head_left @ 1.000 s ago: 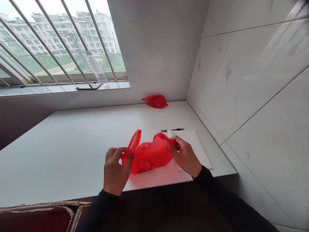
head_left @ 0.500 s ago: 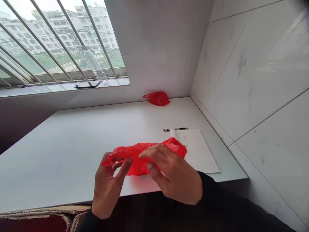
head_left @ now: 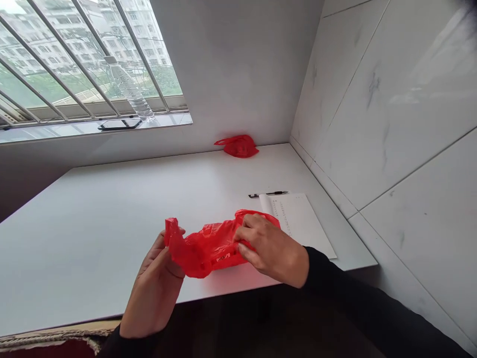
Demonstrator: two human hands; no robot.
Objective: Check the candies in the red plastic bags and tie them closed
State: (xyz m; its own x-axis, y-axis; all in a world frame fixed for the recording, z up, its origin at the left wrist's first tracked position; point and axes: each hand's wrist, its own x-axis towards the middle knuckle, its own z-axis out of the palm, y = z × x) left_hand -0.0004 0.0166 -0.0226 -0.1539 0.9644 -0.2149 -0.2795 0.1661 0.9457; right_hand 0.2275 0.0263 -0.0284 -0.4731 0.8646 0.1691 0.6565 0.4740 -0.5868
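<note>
A crumpled red plastic bag [head_left: 212, 246] is stretched between my two hands above the front edge of the white table [head_left: 149, 199]. My left hand [head_left: 158, 278] is at the bag's left end, with red plastic over its fingertips and its fingers partly hidden behind it. My right hand [head_left: 266, 246] has its fingers curled and closed on the right part of the bag. Dark print shows on the lower side of the bag. Just right of the bag lies an open notebook [head_left: 307, 223] with writing on its left part.
Against the back wall sits a second red bag [head_left: 240, 146]. A black pen [head_left: 274, 193] lies behind the notebook. On the window sill are a clear bottle [head_left: 132, 92] and a dark flat device [head_left: 119, 124]. A tiled wall borders the right side.
My right hand has closed on the bag, its fingers having been looser before. The bag's left end now stands up at my left hand, which has turned. The view has shifted slightly.
</note>
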